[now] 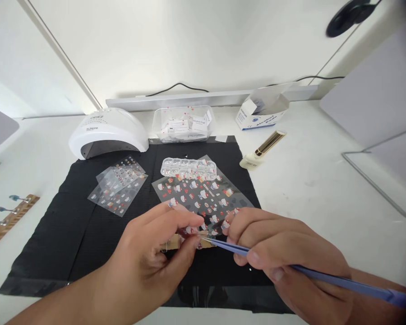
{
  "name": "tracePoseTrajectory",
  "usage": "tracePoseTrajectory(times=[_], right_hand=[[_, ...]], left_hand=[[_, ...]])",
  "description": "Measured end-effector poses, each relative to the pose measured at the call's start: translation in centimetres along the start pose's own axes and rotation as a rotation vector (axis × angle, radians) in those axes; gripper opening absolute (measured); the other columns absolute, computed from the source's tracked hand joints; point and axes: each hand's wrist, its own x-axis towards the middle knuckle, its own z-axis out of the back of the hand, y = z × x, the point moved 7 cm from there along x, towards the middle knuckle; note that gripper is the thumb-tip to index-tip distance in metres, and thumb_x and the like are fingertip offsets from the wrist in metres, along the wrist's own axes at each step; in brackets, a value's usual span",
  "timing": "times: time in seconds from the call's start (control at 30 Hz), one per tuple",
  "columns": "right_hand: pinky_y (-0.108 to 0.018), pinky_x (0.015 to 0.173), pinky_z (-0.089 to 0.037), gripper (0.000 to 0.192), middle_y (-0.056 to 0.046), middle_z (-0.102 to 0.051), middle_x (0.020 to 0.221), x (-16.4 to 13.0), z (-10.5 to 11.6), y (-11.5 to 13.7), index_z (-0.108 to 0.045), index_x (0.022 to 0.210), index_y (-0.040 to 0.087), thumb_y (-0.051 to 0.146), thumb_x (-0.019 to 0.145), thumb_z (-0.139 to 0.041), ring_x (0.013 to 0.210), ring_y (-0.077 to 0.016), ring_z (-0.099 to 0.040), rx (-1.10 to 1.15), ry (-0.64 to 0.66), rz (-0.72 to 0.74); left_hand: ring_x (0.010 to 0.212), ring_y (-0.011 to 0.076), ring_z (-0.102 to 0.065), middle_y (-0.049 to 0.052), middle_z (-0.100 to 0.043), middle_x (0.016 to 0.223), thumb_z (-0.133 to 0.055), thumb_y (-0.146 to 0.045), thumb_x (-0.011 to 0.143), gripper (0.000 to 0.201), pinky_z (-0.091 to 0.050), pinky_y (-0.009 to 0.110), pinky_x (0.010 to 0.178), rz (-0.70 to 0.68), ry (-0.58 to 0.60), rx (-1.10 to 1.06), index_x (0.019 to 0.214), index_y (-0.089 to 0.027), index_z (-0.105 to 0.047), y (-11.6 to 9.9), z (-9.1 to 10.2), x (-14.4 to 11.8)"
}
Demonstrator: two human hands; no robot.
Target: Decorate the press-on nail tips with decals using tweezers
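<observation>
Tan strip (172, 244), low centre on the black mat (54, 243), partly covered by the left hand (155, 253); thumb and forefinger curl close about it, though whether they grip I cannot tell. The right hand (287, 253) clasps blue tweezers (230, 247), tips near the strip. Beyond lie a sticker sheet (198, 196) and gem case (189, 169). I judge the fine work underway and unfinished; many stickers sit on their sheet. Fingers hide most of the strip; I cannot make out what the tips hold.
</observation>
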Motion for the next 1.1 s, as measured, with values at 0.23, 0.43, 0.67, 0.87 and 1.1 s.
tracePoseTrajectory(times=[0.23, 0.43, 0.67, 0.87, 1.1], right_hand=[[-0.039, 0.064, -0.056, 0.018, -0.006, -0.066, 0.067, -0.2, 0.1, -0.3, -0.066, 0.096, 0.017, 0.013, 0.09, -0.049, 0.063, -0.0192, -0.064, 0.0, -0.051, -0.03], [-0.037, 0.059, -0.052, 0.023, -0.006, -0.067, 0.069, -0.9, 0.0, -0.7, -0.068, 0.103, 0.019, 0.017, 0.092, -0.048, 0.06, -0.019, -0.062, 0.089, -0.072, -0.051], [-0.03, 0.052, -0.048, 0.026, -0.005, -0.067, 0.072, -1.3, 0.3, -1.6, -0.069, 0.106, 0.019, 0.014, 0.092, -0.047, 0.06, -0.0162, -0.059, 0.181, -0.145, -0.109], [-0.031, 0.051, -0.047, 0.028, -0.005, -0.066, 0.071, -1.1, 0.2, -1.4, -0.069, 0.106, 0.019, 0.013, 0.091, -0.046, 0.059, -0.0165, -0.058, 0.165, -0.121, -0.089], [-0.032, 0.053, -0.046, 0.024, -0.005, -0.064, 0.068, -0.9, -0.4, -0.9, -0.067, 0.102, 0.018, 0.013, 0.09, -0.046, 0.058, -0.0173, -0.058, 0.093, -0.027, -0.045]], left_hand=[[0.074, 0.0101, -0.063, -0.002, -0.064, 0.086, -0.064, -0.006, 0.084, 0.03, -0.056, 0.018, 0.065, 0.031, -0.007, -0.042, 0.107, -0.026, -0.062, 0.4, 0.3, -0.3], [0.077, 0.0124, -0.063, 0.0, -0.065, 0.087, -0.065, -0.009, 0.084, 0.031, -0.056, 0.022, 0.068, 0.035, -0.017, -0.072, 0.109, -0.026, -0.062, 0.6, 0.5, -0.1], [0.083, 0.0204, -0.066, 0.003, -0.068, 0.094, -0.061, -0.026, 0.089, 0.02, -0.055, 0.035, 0.076, 0.168, 0.035, 0.198, 0.108, -0.023, -0.063, 4.2, 3.4, 1.7], [0.113, 0.0314, -0.051, 0.009, -0.056, 0.113, -0.061, -0.025, 0.088, 0.028, -0.043, 0.049, 0.097, 0.133, -0.204, 0.552, 0.115, -0.021, -0.059, 3.4, 6.4, 2.2], [0.089, 0.0168, -0.057, 0.003, -0.056, 0.098, -0.055, -0.013, 0.093, 0.012, -0.048, 0.029, 0.076, 0.036, 0.239, 0.017, 0.095, -0.024, -0.06, -0.3, 1.7, 0.7]])
